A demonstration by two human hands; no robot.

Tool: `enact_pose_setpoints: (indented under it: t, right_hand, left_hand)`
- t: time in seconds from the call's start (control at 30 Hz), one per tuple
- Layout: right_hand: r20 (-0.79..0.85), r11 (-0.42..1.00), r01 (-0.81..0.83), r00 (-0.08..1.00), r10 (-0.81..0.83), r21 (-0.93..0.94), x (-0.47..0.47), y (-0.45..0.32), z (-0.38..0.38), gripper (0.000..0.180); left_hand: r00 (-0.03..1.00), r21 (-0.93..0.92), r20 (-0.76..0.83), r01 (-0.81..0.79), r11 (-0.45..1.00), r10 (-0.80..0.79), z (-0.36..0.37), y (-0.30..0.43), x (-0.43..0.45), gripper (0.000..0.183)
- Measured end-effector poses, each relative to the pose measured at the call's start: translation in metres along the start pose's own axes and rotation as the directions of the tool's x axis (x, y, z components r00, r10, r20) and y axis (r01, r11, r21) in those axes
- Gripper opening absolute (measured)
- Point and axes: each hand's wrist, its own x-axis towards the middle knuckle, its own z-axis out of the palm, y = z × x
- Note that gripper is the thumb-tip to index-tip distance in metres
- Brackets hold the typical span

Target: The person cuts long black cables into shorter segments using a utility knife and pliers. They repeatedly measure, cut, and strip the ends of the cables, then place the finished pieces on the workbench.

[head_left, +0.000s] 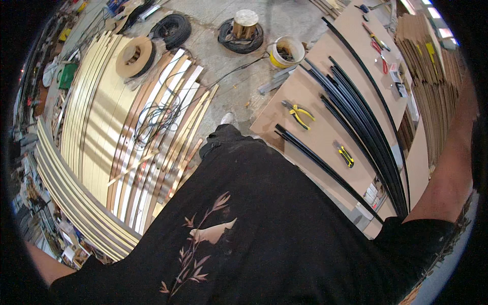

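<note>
Both of my hands are out of view; only my bare forearms show at the lower left and right edges. On a brown board (267,110) to my right lie long black strips (354,95) in a bundle. A shorter set of black strips (324,167) lies closer to me. Between them rest yellow-and-black cutting pliers (299,113) and a yellow-and-black utility knife (346,155). Farther up the board are red-handled pliers (382,63) and another yellow-handled tool (375,37). A single black strip (364,65) curves along the far side.
Long wooden and white strips (167,80) cover the left side, with tangled black cable (160,118) and a cardboard-flanged reel (124,57) on them. Ahead on the concrete floor (206,19) stand black coils (171,30), a spool (244,30) and a white bucket (278,59). Stacked brown sheets (434,106) stand at right.
</note>
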Motion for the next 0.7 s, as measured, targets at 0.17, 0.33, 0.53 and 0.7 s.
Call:
enact_pose_setpoints:
  t: [0.17, 0.33, 0.53, 0.7]
  right_hand:
    - [0.140, 0.978, 0.116, 0.980, -0.141, 0.173, -0.015, -0.086, 0.022, 0.036]
    - [0.268, 0.892, 0.269, 0.887, -0.376, 0.362, -0.022, -0.173, 0.047, 0.037]
    - [0.323, 0.811, 0.451, 0.756, -0.569, 0.371, -0.047, -0.210, 0.076, 0.038]
    - [0.414, 0.916, 0.395, 0.847, -0.334, -0.069, -0.143, -0.110, 0.128, 0.039]
  left_hand:
    - [0.992, -0.075, -0.108, -0.066, 0.995, 0.057, -0.061, 0.005, -0.008, 0.035]
    - [0.967, -0.131, -0.181, -0.204, 0.970, 0.179, -0.137, 0.027, -0.026, 0.036]
    - [0.900, -0.231, -0.156, -0.434, 0.870, 0.408, -0.208, 0.097, -0.057, 0.038]
    - [0.804, -0.432, -0.019, -0.542, 0.721, 0.594, -0.208, 0.187, -0.087, 0.040]
